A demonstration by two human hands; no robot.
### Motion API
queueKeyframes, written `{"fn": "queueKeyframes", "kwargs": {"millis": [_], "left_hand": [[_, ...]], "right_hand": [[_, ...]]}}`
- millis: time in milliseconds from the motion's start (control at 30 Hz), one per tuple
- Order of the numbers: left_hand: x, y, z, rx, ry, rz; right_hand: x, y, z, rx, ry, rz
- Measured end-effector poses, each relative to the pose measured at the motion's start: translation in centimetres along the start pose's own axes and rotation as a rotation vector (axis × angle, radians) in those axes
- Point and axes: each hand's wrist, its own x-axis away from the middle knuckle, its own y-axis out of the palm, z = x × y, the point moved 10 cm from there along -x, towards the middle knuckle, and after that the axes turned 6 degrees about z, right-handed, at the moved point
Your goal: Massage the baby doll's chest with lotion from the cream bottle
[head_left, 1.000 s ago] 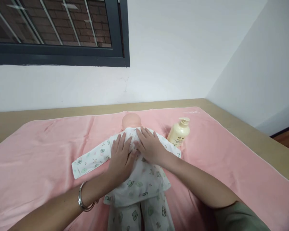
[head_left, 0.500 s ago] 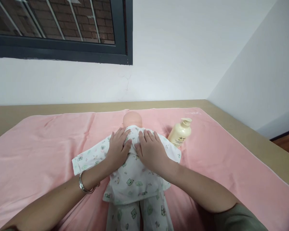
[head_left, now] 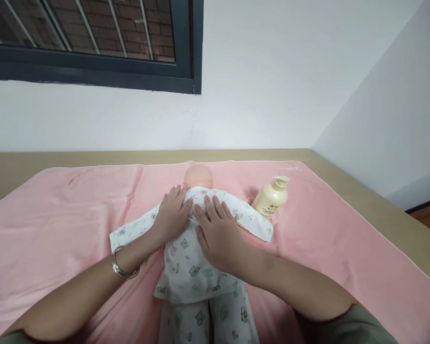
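A baby doll (head_left: pixel 191 258) in white printed pyjamas lies face down, its bald head (head_left: pixel 198 177) toward the wall and its sleeves spread wide. My left hand (head_left: pixel 172 213) rests on the doll's upper back at the left shoulder, fingers stretched out. Lower and to the right, my right hand (head_left: pixel 220 235) is spread over the middle of the back, fingers apart and pointing up toward the neck. Neither hand grips anything. A silver bangle (head_left: pixel 124 268) circles my left wrist.
A pale yellow pump bottle (head_left: pixel 271 197) stands tilted in view beyond the doll's right sleeve. Under everything lies a pink cloth (head_left: pixel 329 239) on a wooden surface (head_left: pixel 247 155). White walls rise behind and to the right, with a dark-framed window (head_left: pixel 186 71) at upper left.
My right hand has slid down the doll's back, toward me, with its fingers spreading more. My left hand has shifted slightly left and up. The view has moved a little.
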Motion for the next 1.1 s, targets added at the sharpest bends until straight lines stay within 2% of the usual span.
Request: {"fn": "queueKeyframes", "kwargs": {"millis": [67,167,233,367,433,533,667,767,900,1000,1100], "left_hand": [[0.8,-0.2,0.4,0.005,-0.033,0.029],[2.4,-0.6,2.1,0.043,-0.057,0.047],[2.5,-0.8,2.9,0.044,-0.039,0.021],[1.0,-0.6,1.9,-0.009,-0.023,-0.023],[0.7,-0.6,1.4,-0.014,-0.034,-0.014],[1.3,-0.7,1.5,0.049,-0.087,0.038],[2.3,-0.7,2.1,0.164,-0.092,0.085],[2.6,-0.7,1.5,0.262,-0.116,0.153],[3.4,-1.6,1.1,0.398,-0.094,0.317],[4.0,-2.2,1.4,0.472,-0.069,0.398],[4.1,-2.5,1.4,0.524,-0.095,0.412]], "right_hand": [[-0.3,0.0,0.6,-0.012,0.009,-0.021],[-1.8,0.9,3.6,-0.013,0.144,-0.064],[-2.2,1.3,4.5,-0.006,0.198,-0.067],[-0.7,0.5,1.6,-0.001,0.076,-0.026],[-0.2,0.2,0.6,-0.028,0.025,-0.047],[-1.1,0.3,2.1,-0.083,0.094,-0.083],[-2.6,0.0,4.3,-0.108,0.158,-0.055],[-2.4,-1.1,3.5,-0.113,0.098,0.002],[-1.7,-3.2,2.1,-0.1,0.019,0.203],[-1.6,-1.4,0.7,-0.094,-0.118,0.124],[-1.7,-0.8,0.6,-0.094,-0.133,0.121]]}}
